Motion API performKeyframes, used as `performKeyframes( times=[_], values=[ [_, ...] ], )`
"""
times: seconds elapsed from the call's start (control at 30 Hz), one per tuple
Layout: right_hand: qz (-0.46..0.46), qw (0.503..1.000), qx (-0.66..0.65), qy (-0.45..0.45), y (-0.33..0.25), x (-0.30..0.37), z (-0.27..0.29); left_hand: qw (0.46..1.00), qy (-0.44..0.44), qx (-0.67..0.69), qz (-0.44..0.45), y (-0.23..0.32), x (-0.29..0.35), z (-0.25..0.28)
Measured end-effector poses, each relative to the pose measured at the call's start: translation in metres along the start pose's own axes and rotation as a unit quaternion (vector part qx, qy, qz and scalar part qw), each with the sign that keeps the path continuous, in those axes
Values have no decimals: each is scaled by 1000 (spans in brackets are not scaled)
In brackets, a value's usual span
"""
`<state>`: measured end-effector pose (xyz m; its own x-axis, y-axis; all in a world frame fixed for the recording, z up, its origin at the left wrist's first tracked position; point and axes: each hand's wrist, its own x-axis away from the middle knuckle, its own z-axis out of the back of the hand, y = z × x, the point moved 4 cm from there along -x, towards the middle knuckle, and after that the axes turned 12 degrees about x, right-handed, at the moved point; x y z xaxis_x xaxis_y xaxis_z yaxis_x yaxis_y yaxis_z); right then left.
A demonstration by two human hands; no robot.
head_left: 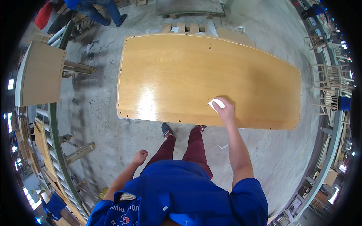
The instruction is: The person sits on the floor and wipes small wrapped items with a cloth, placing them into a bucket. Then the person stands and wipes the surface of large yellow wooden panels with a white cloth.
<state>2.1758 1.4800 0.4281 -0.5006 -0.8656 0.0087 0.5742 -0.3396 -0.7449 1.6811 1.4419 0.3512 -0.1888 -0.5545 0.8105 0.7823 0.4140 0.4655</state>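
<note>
A large varnished wooden panel (169, 75) lies flat in front of me, with small dark holes along its edges and a glossy patch at its near left. My right hand (225, 109) is closed on a white cloth (216, 104), which rests on the panel right of its middle, beside a small dark hole. Whether it is cloth or folded paper is hard to tell. My left hand (140, 157) hangs near my left thigh, away from the panel. Its fingers are curled, and nothing shows in them.
A roller conveyor (56, 135) runs along the left, with a pale board (40, 73) on it. Wooden chairs (332, 75) stand along another line at the right. Pallet slats (187, 28) stick out behind the panel. Other people (100, 9) stand at the far left.
</note>
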Motion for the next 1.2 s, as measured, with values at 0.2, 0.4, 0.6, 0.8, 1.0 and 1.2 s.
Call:
performKeyframes(
  times=[0.2,0.4,0.6,0.8,1.0,1.2],
  values=[
    [3,1000,-16,25,-6,-34,-2,999,21,27,10,4,-2,-1],
    [14,999,-14,39,-16,-91,-5,998,17,35,43,13,4,-10],
    [35,997,2,75,-16,-156,-7,996,37,82,18,30,4,-16],
    [40,990,10,134,-17,-210,-11,994,42,99,34,39,0,-16],
    [50,985,36,164,-14,-232,-11,991,46,119,49,41,-1,-17],
    [36,988,33,148,-9,-238,-14,990,43,125,42,44,-5,-14]
  ],
)
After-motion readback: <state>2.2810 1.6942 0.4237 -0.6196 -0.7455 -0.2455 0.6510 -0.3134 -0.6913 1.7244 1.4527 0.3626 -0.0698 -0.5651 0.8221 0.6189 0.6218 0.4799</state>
